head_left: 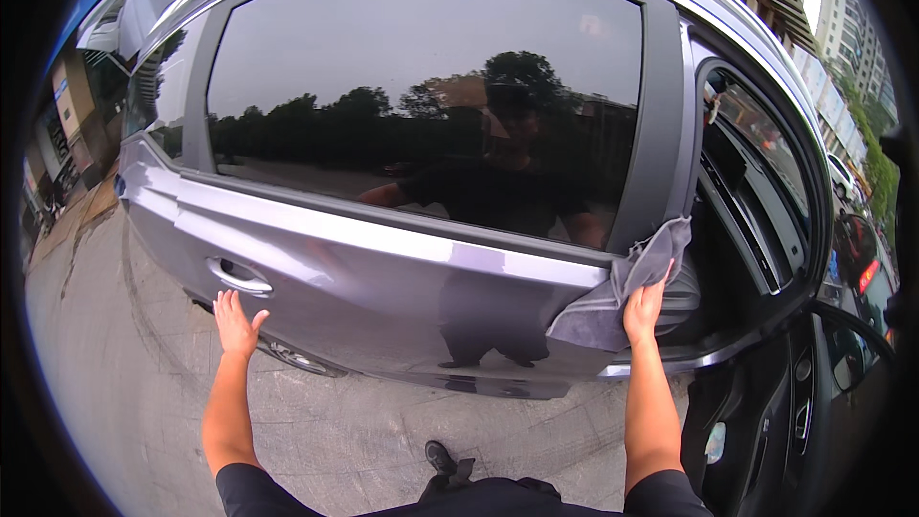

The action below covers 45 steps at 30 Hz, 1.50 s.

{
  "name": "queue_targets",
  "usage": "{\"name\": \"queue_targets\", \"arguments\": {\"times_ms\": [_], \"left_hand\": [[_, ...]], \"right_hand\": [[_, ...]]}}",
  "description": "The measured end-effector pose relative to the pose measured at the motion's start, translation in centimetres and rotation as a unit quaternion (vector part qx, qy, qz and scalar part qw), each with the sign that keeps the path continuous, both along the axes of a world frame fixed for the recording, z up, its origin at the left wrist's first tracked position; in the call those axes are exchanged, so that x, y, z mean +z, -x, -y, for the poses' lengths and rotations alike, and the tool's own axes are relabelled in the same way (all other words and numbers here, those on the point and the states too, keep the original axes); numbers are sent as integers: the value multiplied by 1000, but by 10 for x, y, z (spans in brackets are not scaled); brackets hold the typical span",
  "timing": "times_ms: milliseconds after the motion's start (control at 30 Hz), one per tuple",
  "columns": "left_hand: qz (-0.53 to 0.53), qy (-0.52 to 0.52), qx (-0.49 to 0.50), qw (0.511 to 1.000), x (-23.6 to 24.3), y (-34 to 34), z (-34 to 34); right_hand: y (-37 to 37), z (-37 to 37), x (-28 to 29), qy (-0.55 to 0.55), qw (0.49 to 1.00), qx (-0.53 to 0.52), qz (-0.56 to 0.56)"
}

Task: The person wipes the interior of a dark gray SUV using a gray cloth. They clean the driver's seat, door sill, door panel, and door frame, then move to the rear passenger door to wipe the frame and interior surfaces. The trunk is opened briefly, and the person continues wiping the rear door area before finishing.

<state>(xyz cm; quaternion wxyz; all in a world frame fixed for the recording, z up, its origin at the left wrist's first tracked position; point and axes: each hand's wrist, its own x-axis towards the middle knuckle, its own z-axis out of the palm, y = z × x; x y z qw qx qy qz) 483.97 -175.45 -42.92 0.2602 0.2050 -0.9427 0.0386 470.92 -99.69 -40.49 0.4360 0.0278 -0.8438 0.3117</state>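
Observation:
A silvery-purple car door (383, 273), the rear one, stands closed in front of me. My right hand (646, 308) holds a grey cloth (603, 311) against the door's right edge, below the window corner. Part of the cloth hangs in folds over the paint, and its upper end reaches the dark pillar. My left hand (236, 325) is open, fingers spread, with nothing in it. It is just below the door handle (241, 276); whether it touches the door, I cannot tell.
Dark tinted glass fills the rear window (421, 105), reflecting trees. At right the front door (766, 412) stands open, its black inner panel towards me, and a seat (682, 297) shows inside. Grey paving (373, 431) lies underfoot, with my shoe (440, 458) on it. Another car (866, 268) stands beyond.

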Motion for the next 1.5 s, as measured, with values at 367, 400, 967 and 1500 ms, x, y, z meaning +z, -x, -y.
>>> {"name": "queue_targets", "arguments": {"times_ms": [367, 400, 967, 1500], "left_hand": [[-4, 84, -55, 995, 30, 35, 28], [11, 104, -69, 992, 33, 35, 30], [200, 12, 51, 978, 15, -51, 38], [249, -27, 249, 936, 22, -373, -172]], "right_hand": [[-31, 1, -68, 206, 978, 22, 2], [-34, 4, -73, 190, 982, -6, -3], [38, -50, 129, 78, 968, 144, -190], [120, 28, 372, -393, 915, 65, -63]]}}
